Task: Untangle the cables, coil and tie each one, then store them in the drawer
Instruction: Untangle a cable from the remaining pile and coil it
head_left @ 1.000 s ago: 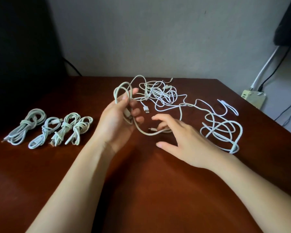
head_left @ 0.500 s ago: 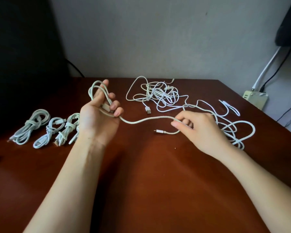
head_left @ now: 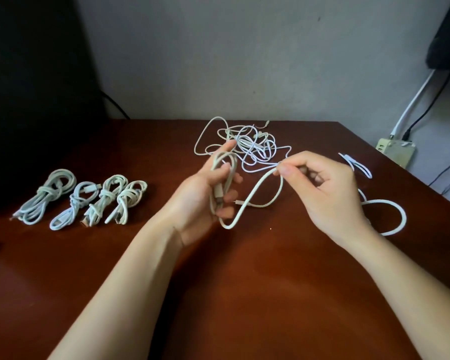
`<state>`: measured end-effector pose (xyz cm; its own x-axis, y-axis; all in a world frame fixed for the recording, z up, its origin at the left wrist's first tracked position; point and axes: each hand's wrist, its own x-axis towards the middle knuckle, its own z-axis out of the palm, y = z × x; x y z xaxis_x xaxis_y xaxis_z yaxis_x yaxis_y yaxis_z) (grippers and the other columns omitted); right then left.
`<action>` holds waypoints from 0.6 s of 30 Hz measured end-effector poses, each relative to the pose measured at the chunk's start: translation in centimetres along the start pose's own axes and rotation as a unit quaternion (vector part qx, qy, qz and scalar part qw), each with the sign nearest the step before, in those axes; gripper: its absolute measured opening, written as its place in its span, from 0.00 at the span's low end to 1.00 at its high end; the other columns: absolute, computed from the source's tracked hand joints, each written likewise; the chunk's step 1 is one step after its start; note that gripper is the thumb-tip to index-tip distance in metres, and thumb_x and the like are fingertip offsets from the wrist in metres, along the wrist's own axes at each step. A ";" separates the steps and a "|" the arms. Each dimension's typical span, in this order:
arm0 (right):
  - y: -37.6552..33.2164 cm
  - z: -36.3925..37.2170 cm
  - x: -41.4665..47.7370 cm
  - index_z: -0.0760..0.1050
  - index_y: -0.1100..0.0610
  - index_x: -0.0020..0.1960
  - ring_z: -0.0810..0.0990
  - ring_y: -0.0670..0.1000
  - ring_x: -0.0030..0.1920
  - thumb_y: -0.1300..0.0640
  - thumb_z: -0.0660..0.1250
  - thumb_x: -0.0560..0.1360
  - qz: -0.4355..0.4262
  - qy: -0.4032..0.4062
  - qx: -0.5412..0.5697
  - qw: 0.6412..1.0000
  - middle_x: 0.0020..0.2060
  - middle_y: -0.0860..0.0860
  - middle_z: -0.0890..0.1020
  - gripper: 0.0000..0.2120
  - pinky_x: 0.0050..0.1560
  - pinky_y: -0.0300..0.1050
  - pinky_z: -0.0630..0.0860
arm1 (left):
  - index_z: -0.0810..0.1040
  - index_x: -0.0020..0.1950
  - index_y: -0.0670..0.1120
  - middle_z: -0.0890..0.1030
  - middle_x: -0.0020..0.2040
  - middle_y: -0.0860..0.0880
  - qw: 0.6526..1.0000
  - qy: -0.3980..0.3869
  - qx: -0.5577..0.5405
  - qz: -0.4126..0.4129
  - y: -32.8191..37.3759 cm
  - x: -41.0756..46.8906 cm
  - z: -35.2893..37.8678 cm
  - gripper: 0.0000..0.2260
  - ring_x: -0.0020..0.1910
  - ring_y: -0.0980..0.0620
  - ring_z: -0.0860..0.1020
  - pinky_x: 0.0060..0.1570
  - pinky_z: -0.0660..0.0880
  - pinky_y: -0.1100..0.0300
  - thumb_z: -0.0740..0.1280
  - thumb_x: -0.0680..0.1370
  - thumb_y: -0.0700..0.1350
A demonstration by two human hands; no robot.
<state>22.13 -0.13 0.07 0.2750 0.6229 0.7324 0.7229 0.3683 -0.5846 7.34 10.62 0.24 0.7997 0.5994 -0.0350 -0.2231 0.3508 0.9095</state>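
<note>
Two hands work one white cable (head_left: 245, 204) above the table (head_left: 244, 294): left hand (head_left: 200, 201) grips its coiled loops, right hand (head_left: 327, 193) pinches the free run, four tied coils (head_left: 107, 197) at 9 o'clock, loose tangle (head_left: 250, 144) at 12 o'clock.

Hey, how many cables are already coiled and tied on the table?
4, in a row on the left of the table: leftmost bundle, second bundle, third bundle, rightmost bundle. None seems hidden.
</note>
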 end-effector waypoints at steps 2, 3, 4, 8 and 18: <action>0.0 0.0 0.1 0.76 0.42 0.41 0.72 0.53 0.31 0.51 0.65 0.74 0.002 0.016 0.001 1.000 0.32 0.53 0.78 0.05 0.33 0.42 0.67 | 0.73 0.66 0.58 0.72 0.35 0.50 0.999 -0.039 0.024 -0.016 -0.3 -0.2 0.6 0.18 0.29 0.55 0.63 0.30 0.52 0.61 0.54 0.81 0.41; -0.1 0.1 0.1 0.76 0.41 0.41 0.73 0.53 0.32 0.50 0.65 0.74 0.005 0.019 0.005 1.000 0.33 0.52 0.78 0.05 0.33 0.42 0.67 | 0.74 0.65 0.57 0.72 0.35 0.50 0.998 -0.054 0.035 -0.027 -0.5 -0.2 0.8 0.17 0.30 0.54 0.62 0.31 0.52 0.60 0.55 0.81 0.43; -0.1 0.2 0.1 0.77 0.40 0.40 0.73 0.53 0.32 0.50 0.65 0.74 0.008 0.021 0.010 1.000 0.33 0.51 0.79 0.06 0.33 0.43 0.67 | 0.76 0.63 0.57 0.72 0.36 0.49 0.996 -0.066 0.048 -0.036 -0.6 -0.2 1.0 0.15 0.30 0.54 0.62 0.31 0.52 0.59 0.56 0.80 0.45; 0.2 0.3 0.0 0.78 0.41 0.40 0.74 0.41 0.32 0.50 0.66 0.73 0.018 0.022 0.015 0.999 0.34 0.43 0.81 0.05 0.33 0.35 0.68 | 0.77 0.53 0.52 0.72 0.36 0.50 0.989 -0.110 0.072 -0.067 -1.0 -0.4 1.8 0.16 0.26 0.58 0.64 0.23 0.57 0.67 0.59 0.73 0.58; 0.3 0.5 -0.3 0.78 0.52 0.41 0.77 0.34 0.33 0.55 0.70 0.73 -0.031 0.097 -0.042 0.994 0.32 0.35 0.78 0.03 0.37 0.27 0.68 | 0.77 0.56 0.56 0.68 0.38 0.52 0.957 -0.195 0.212 -0.045 -1.5 -0.7 1.5 0.17 0.30 0.59 0.65 0.28 0.60 0.66 0.68 0.70 0.41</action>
<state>21.97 0.17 -0.52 0.3396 0.4521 0.8248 0.7904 0.3381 -0.5108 7.93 8.58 -0.50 0.9707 0.2372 -0.0391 0.0364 0.0158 0.9992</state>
